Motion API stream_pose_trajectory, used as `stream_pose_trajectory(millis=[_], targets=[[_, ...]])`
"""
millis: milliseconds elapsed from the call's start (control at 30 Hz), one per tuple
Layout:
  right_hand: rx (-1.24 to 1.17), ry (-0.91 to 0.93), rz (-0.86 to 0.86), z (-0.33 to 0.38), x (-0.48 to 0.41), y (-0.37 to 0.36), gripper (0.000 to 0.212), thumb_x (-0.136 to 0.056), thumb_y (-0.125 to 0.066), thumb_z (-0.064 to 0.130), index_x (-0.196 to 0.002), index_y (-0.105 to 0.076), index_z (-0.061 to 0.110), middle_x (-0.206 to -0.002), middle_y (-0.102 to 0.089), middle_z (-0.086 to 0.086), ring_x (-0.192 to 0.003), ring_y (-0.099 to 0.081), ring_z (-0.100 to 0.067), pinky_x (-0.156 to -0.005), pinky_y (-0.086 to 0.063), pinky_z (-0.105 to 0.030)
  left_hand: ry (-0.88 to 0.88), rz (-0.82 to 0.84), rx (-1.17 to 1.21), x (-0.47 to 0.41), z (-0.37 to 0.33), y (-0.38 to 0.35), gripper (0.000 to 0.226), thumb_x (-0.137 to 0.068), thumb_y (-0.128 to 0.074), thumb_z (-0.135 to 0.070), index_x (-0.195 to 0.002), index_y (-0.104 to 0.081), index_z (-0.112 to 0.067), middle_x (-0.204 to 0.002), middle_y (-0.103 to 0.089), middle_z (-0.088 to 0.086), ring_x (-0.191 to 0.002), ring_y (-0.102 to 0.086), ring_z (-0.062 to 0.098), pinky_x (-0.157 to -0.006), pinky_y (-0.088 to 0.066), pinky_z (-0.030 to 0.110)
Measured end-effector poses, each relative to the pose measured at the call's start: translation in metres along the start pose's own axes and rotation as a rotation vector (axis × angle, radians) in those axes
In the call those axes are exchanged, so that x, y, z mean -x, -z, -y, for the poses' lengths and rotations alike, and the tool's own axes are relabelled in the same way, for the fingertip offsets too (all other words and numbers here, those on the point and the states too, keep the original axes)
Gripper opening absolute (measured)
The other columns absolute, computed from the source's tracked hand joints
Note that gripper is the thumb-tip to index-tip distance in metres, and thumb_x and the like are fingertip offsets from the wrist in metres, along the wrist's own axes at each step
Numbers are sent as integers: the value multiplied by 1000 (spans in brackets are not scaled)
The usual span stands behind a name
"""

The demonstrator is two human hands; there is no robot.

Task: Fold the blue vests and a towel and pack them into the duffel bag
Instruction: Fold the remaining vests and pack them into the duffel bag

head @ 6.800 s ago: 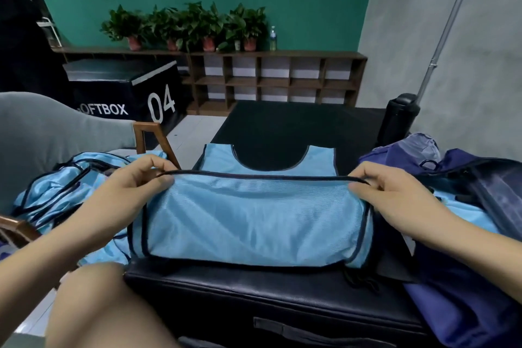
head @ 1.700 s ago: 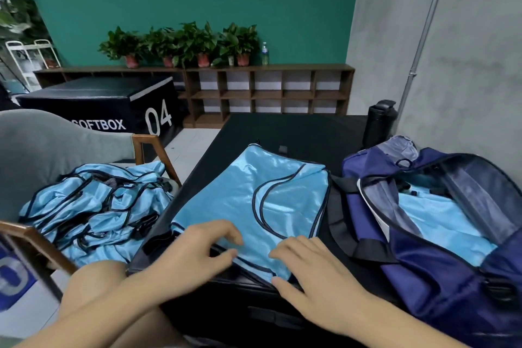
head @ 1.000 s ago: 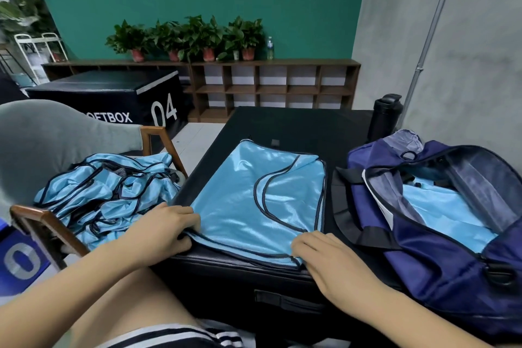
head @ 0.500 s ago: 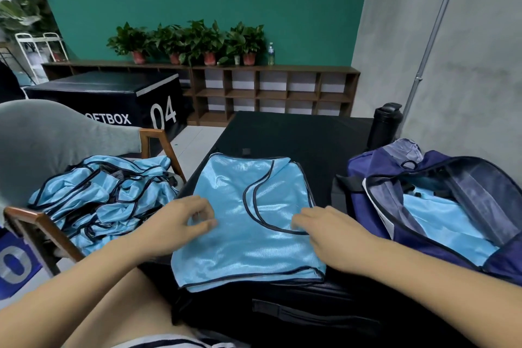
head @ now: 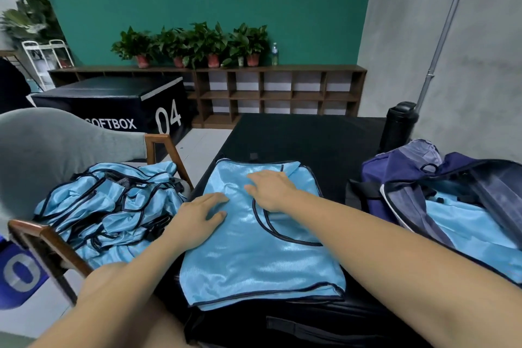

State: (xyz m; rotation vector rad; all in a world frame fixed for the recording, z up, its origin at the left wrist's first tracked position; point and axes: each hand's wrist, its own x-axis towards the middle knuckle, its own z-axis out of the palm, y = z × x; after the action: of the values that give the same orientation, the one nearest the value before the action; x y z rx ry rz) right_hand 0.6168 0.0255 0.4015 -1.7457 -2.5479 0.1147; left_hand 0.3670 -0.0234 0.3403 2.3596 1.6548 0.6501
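Left hand: palm down, fingers straight & slightly spread, pressed flat on near-left part of folded blue vest; nothing pinched.
Right hand: likewise flat, fingers extended, on vest's far half, just beyond left hand.
Vest: folded to compact rectangle, dark trim, lying at near edge of black tabletop.
Step in hand, prob.: smoothing the finished fold before packing.
Duffel bag: navy, unzipped, on tabletop just right of vest; light-blue folded items already inside.
Pile of unfolded vests: on chair to left, so task approx. midway at best.
Towel: not identified.
Next move, est.: slide fingers under both sides, lift w/o letting slick fabric unfold, carry right, lay on stack in bag.
Black bottle: behind bag, off that path.
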Motion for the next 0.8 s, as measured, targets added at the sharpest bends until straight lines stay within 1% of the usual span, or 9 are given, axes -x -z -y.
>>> stream_pose_trajectory(millis=[167,267,367,433,500,567,633,700,800], targets=[[122,-37,52,6,-16,-10,51,-110,-24,51,-130,-61,22,-134,-61,-7,-133,-50,-30,-115,-29,-51,14,0,8,0,0,-1,42,-105,-55,-51,-147,-55,-44,-157,-48,-27,-144,-46,3,-123,-35,40],[351,-97,80,-19,-4,-10,43,-111,-27,38,-147,-51,36,-138,-57,-7,-137,-46,-38,-117,-23,-58,14,3,9,0,1,0,43,-105,-55,-53,-148,-55,-44,-159,-47,-25,-146,-45,3,-125,-34,39],[476,-241,92,-50,19,6,49,-110,-26,36,-156,-38,50,-137,-61,-3,-136,-44,-40,-120,-13,-63,12,-1,10,1,1,0,44,-104,-54,-56,-147,-54,-46,-159,-47,-26,-146,-46,3,-125,-34,37],[521,-315,95,-68,31,14,50,-111,-24,38,-157,-40,47,-141,-61,-5,-137,-42,-41,-121,-10,-64,14,-5,7,2,0,1,43,-104,-54,-57,-146,-55,-46,-158,-48,-25,-145,-46,3,-125,-35,35],[555,-339,91,-80,43,22,49,-111,-24,36,-152,-52,35,-141,-61,-7,-133,-44,-38,-120,-17,-59,17,-10,11,3,-1,1,42,-104,-55,-56,-145,-57,-45,-158,-50,-24,-144,-48,4,-124,-36,34],[565,-320,80,-85,57,30,45,-108,-31,31,-141,-62,24,-133,-61,-8,-123,-47,-34,-110,-29,-51,22,-13,25,4,-2,2,40,-103,-58,-55,-142,-59,-45,-156,-51,-24,-142,-50,5,-121,-38,32],[554,-259,31,-86,75,36,40,-108,-35,29,-134,-63,18,-128,-61,-8,-115,-50,-31,-101,-34,-46,27,-25,48,7,-4,4,36,-102,-61,-52,-137,-63,-45,-152,-54,-25,-138,-53,5,-117,-41,29],[505,-177,-29,-84,97,40,40,-111,-32,34,-131,-61,16,-126,-61,-8,-113,-52,-30,-98,-36,-44,21,-28,73,12,-7,7,29,-102,-65,-48,-131,-66,-45,-148,-57,-26,-134,-56,4,-112,-42,26],[449,-7,-63,-78,132,39,49,-111,-23,46,-127,-60,19,-118,-61,-4,-107,-55,-28,-93,-38,-43,-23,10,94,26,-13,11,29,-102,-67,-46,-131,-67,-44,-147,-56,-25,-135,-55,4,-115,-42,28]])
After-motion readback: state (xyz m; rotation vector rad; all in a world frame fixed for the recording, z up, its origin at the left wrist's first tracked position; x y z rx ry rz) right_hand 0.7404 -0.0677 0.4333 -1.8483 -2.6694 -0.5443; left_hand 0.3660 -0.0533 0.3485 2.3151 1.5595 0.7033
